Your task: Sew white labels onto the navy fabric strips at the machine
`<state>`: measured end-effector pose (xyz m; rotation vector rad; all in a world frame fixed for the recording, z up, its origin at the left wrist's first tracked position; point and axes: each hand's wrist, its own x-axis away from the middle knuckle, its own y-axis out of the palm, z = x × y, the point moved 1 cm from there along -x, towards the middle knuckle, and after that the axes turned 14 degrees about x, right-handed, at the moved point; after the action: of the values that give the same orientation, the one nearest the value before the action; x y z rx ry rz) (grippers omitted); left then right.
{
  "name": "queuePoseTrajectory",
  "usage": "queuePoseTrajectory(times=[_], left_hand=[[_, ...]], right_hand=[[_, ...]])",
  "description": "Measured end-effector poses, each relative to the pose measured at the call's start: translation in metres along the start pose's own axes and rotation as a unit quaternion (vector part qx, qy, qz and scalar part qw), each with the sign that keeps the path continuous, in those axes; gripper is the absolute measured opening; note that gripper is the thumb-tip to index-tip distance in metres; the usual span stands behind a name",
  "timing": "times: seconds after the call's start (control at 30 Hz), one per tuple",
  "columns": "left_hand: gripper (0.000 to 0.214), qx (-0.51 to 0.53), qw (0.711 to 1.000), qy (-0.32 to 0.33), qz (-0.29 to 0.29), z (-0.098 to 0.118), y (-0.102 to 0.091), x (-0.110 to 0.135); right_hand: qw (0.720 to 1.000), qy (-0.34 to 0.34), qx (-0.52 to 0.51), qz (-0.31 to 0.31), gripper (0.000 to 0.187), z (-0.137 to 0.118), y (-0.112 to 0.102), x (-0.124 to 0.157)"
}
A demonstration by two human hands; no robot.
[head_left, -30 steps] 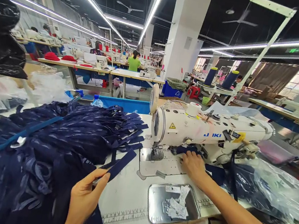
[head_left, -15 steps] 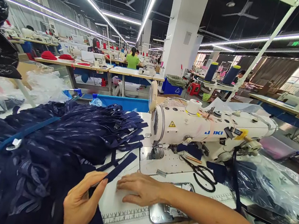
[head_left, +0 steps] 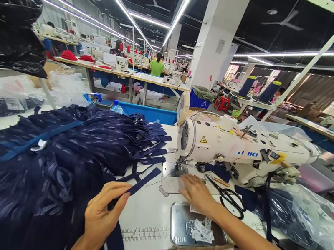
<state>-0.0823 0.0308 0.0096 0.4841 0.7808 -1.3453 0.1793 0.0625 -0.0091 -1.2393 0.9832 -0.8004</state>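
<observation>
My left hand (head_left: 105, 210) pinches a navy fabric strap (head_left: 146, 180) between thumb and fingers; its free end points toward the sewing machine (head_left: 224, 140). Palm down, my right hand (head_left: 197, 192) rests over the front of the needle plate (head_left: 169, 181), fingers stretched out. Whatever lies beneath those fingers is hidden. Black-handled scissors (head_left: 235, 202) lie just right of that hand. Below it, a metal tray (head_left: 177, 224) set in the tabletop holds small white labels (head_left: 203, 231). A large heap of navy straps (head_left: 63, 159) fills the left side, close beside my left hand.
Plastic-wrapped navy material (head_left: 293, 208) lies to the right. A black plastic bag (head_left: 9, 19) hangs at upper left. Thread cones (head_left: 247, 87) stand behind the machine. A printed ruler (head_left: 146, 234) runs along the table's front. People sit at farther tables.
My right hand has moved from the bare tabletop up and right onto the needle plate, uncovering the label tray. My left hand still pinches the strap. The whole view has shifted slightly.
</observation>
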Motion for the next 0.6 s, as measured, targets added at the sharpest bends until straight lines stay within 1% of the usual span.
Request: queuePoseTrajectory(times=[0.03, 0.07, 0.1, 0.13, 0.17, 0.2, 0.23, 0.27, 0.3, 0.33, 0.37, 0.4, 0.43, 0.47, 0.53, 0.6], left_hand=[[0.008, -0.007, 1.000, 0.016, -0.006, 0.000, 0.000, 0.000], [0.009, -0.016, 0.999, 0.036, -0.012, 0.001, 0.000, -0.001], [0.010, -0.029, 0.997, 0.062, -0.018, 0.001, 0.000, -0.001], [0.012, -0.046, 0.994, 0.093, -0.027, 0.001, -0.001, -0.001], [0.013, -0.068, 0.989, 0.126, -0.039, 0.001, -0.002, 0.000], [0.014, -0.094, 0.981, 0.160, -0.056, 0.000, -0.003, 0.000], [0.015, -0.120, 0.970, 0.196, -0.081, -0.001, -0.004, 0.002], [0.016, -0.144, 0.956, 0.228, -0.111, -0.002, -0.005, 0.003], [0.018, -0.162, 0.942, 0.258, -0.143, -0.003, -0.006, 0.005], [0.020, -0.175, 0.927, 0.282, -0.174, -0.004, -0.006, 0.006], [0.021, -0.181, 0.916, 0.296, -0.201, -0.005, -0.006, 0.007], [0.022, -0.181, 0.910, 0.299, -0.223, -0.006, -0.005, 0.007], [0.021, -0.177, 0.910, 0.288, -0.239, -0.006, -0.004, 0.006], [0.022, -0.170, 0.915, 0.262, -0.254, -0.006, -0.003, 0.004], [0.037, -0.155, 0.930, 0.175, -0.285, -0.005, -0.001, -0.001], [0.051, -0.143, 0.934, 0.064, -0.321, -0.004, 0.000, -0.006]], right_hand=[[0.999, -0.034, -0.039, -0.011, 0.037, -0.012, -0.001, -0.005], [0.992, -0.072, -0.101, -0.028, 0.037, -0.025, -0.002, -0.010], [0.976, -0.100, -0.188, -0.050, 0.039, -0.038, -0.006, -0.013], [0.947, -0.107, -0.293, -0.073, 0.045, -0.048, -0.011, -0.016], [0.906, -0.091, -0.402, -0.098, 0.055, -0.057, -0.016, -0.017], [0.854, -0.059, -0.500, -0.130, 0.066, -0.063, -0.021, -0.017], [0.799, -0.022, -0.578, -0.165, 0.073, -0.067, -0.026, -0.017], [0.748, 0.007, -0.633, -0.200, 0.076, -0.069, -0.030, -0.016], [0.710, 0.025, -0.665, -0.231, 0.072, -0.070, -0.033, -0.015], [0.690, 0.040, -0.677, -0.253, 0.064, -0.070, -0.035, -0.015], [0.689, 0.055, -0.674, -0.262, 0.053, -0.069, -0.035, -0.014], [0.699, 0.071, -0.663, -0.259, 0.044, -0.068, -0.034, -0.013], [0.716, 0.082, -0.648, -0.248, 0.037, -0.066, -0.033, -0.013], [0.733, 0.086, -0.631, -0.237, 0.034, -0.065, -0.031, -0.013], [0.765, 0.076, -0.603, -0.213, 0.031, -0.062, -0.027, -0.012], [0.789, 0.063, -0.580, -0.193, 0.030, -0.060, -0.024, -0.012]])
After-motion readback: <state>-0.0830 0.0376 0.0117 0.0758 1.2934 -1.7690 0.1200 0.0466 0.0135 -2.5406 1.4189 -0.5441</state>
